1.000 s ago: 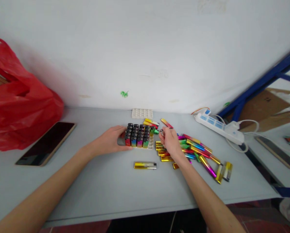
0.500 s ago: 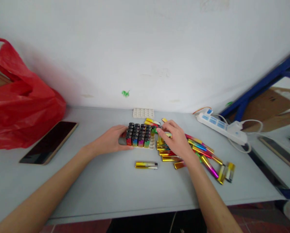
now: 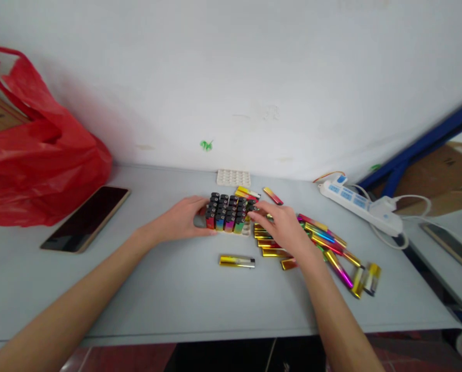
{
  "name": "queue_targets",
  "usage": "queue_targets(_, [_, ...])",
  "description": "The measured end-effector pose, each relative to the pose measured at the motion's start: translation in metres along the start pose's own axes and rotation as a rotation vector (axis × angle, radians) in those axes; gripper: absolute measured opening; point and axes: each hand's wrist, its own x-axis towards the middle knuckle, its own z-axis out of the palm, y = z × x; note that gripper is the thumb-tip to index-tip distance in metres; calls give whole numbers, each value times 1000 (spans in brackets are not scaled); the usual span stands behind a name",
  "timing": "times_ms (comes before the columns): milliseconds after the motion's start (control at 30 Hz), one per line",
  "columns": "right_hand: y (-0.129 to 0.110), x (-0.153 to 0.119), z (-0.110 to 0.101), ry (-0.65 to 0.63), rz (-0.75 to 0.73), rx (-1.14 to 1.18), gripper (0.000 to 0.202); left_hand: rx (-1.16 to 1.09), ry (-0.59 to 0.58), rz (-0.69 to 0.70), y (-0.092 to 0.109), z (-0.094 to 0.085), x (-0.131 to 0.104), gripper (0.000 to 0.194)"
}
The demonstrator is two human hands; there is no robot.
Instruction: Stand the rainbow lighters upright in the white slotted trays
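Observation:
A white tray (image 3: 247,231) holds several upright lighters (image 3: 227,213) with black caps and colourful bodies. My left hand (image 3: 184,221) grips the tray's left side. My right hand (image 3: 283,228) reaches to the tray's right edge, its fingertips pinching a lighter (image 3: 254,208) that stands at the last column. Under and right of that hand lies a pile of loose shiny lighters (image 3: 325,242). One gold lighter (image 3: 237,261) lies alone in front of the tray.
An empty white tray (image 3: 233,177) and a red-gold lighter (image 3: 272,195) lie near the wall. A phone (image 3: 85,218) and a red plastic bag (image 3: 33,155) are at left. A power strip (image 3: 360,204) with cables, a blue frame (image 3: 420,144) and cardboard are at right.
My right hand lifted off the loose pile and moved left to the tray's right edge with a lighter. My left hand stayed on the tray. The view shifted slightly.

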Motion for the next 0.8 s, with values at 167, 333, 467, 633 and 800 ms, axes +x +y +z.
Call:
queue_targets(167, [6,-1,1,42,-10,-38,27,-6,4,-2,-2,1,0,53])
queue_targets(333, [8,-1,-9,9,-30,-48,32,9,-8,4,-4,1,-1,57])
queue_targets(467, [7,-1,-9,13,-29,-26,33,20,-13,-4,-1,0,-1,57])
queue_targets(633, [9,-2,-10,2,-24,14,32,16,-7,5,0,0,0,56])
queue_targets(800, [13,-3,-9,-83,-21,-72,29,8,-1,-11,-4,2,0,58])
